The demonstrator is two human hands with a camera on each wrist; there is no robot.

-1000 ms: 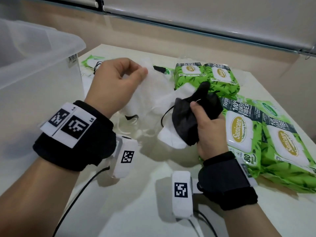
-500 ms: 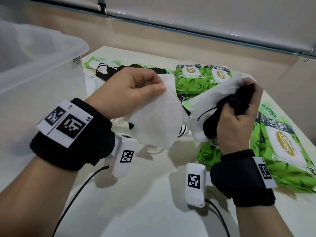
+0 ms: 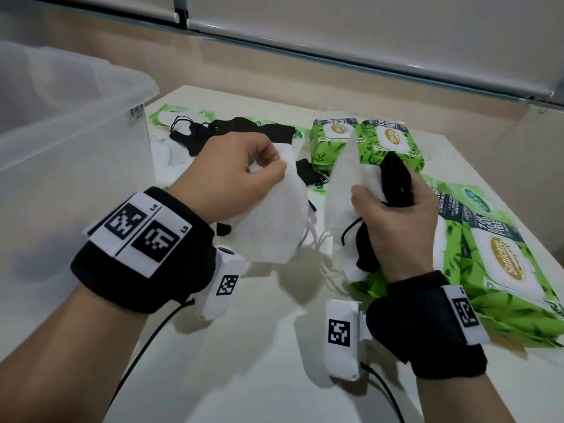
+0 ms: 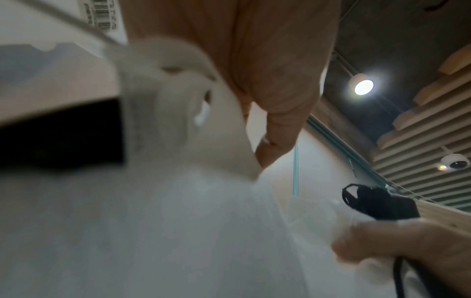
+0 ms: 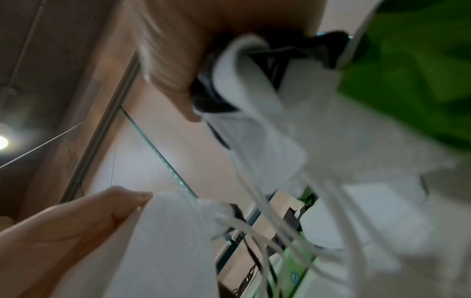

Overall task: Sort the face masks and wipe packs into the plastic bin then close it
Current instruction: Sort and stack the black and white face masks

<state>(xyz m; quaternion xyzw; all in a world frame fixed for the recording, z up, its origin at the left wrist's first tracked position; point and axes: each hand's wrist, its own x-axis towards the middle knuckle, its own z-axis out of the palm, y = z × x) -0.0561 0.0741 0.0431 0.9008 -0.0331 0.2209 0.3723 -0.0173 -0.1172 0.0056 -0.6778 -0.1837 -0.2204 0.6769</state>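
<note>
Above the near middle of the table, the left hand pinches a white mask by its top edge, thumb against curled fingers, so it hangs free. Just right of it, the right hand closes around a bunch of masks, white and black together, their ear loops dangling, probably gathered for one trip. More black masks lie on the far side of the table. Green wipe packs lie at right and far centre. At left stands the clear plastic bin, open-topped; neither hand is over it yet.
</note>
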